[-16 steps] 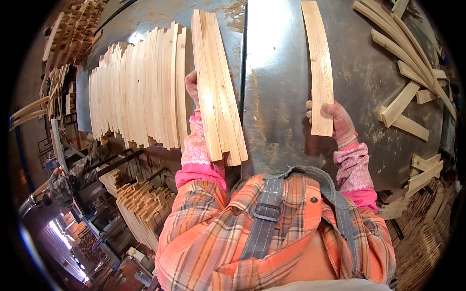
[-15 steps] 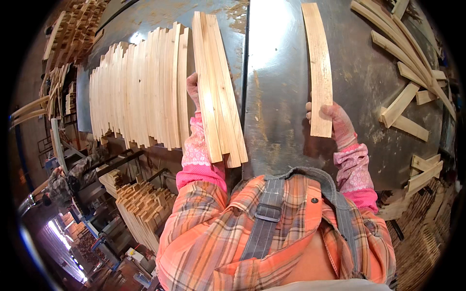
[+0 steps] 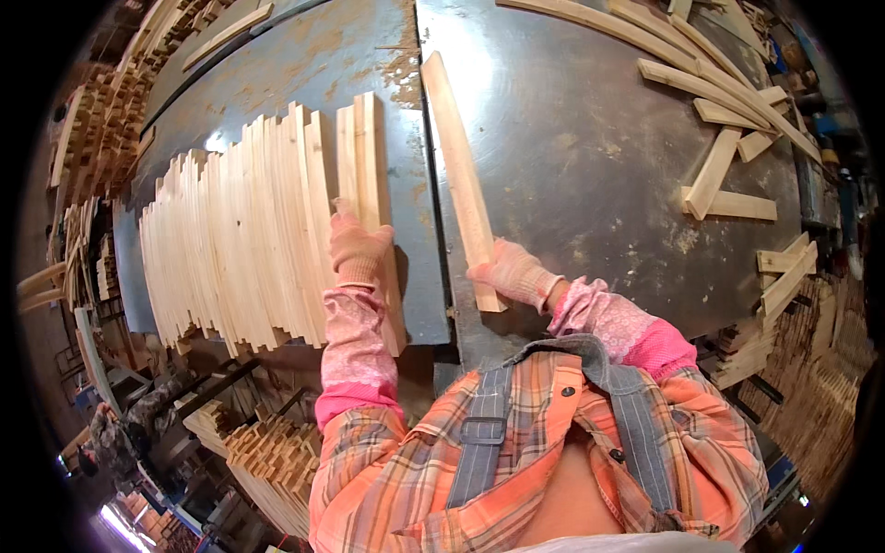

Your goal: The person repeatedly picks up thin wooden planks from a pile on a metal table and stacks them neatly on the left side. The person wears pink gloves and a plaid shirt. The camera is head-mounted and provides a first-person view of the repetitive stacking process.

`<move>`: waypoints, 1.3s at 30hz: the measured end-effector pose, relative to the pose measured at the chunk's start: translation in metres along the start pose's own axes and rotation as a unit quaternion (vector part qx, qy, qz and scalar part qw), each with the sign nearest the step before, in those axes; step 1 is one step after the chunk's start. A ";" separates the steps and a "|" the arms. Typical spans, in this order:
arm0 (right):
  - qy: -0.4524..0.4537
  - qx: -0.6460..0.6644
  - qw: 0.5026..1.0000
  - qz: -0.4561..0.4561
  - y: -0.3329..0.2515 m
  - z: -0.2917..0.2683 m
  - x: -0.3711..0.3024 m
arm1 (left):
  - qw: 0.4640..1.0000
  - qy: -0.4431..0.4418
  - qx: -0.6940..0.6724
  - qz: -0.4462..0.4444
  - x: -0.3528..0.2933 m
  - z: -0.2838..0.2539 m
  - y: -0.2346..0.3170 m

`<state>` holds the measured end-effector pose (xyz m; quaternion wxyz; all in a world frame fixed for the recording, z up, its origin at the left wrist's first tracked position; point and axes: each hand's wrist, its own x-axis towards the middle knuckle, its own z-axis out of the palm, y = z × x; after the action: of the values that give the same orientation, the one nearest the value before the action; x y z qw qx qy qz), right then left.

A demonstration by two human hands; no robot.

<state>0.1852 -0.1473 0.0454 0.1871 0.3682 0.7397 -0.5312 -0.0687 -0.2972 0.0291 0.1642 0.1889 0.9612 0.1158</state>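
In a pale pink work glove, my left hand (image 3: 359, 247) is closed over a small bunch of wooden slats (image 3: 365, 152). This bunch lies just right of a long row of slats (image 3: 235, 226) packed side by side, with a narrow gap between them at the far end. My right hand (image 3: 516, 275), gloved too, grips the near end of a single wooden slat (image 3: 458, 166). That slat points away from me, leaning slightly left, along the seam between the two metal table sections. Some of the left fingers are hidden.
Several loose slats (image 3: 714, 170) lie crossed at the far right of the dark metal table (image 3: 590, 184). Stacks of cut wood stand below left (image 3: 277, 456), far left (image 3: 101, 138) and at the right (image 3: 811, 359). Sawdust (image 3: 401, 69) coats part of the left tabletop.
My right hand has brought its slat left to the seam. The bunch at my left hand, tilted and raised before, now rests nearer the row, with that hand over it. The view has shifted.
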 end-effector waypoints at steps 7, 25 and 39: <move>0.038 0.235 0.971 -0.010 -0.005 0.027 0.009 | 0.606 -0.236 -0.754 -0.087 -0.029 -0.015 -0.019; 0.169 -0.035 0.981 0.088 0.024 -0.015 -0.021 | 0.947 -0.112 -0.288 0.090 -0.046 0.069 0.151; 0.229 0.401 0.886 0.046 0.089 -0.061 -0.080 | 0.992 0.025 -0.125 0.015 -0.003 0.005 0.035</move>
<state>0.3110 -0.1035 0.0634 -0.1272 0.5567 0.4683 -0.6743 -0.0528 -0.2664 0.0350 0.1603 0.1781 0.9402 0.2421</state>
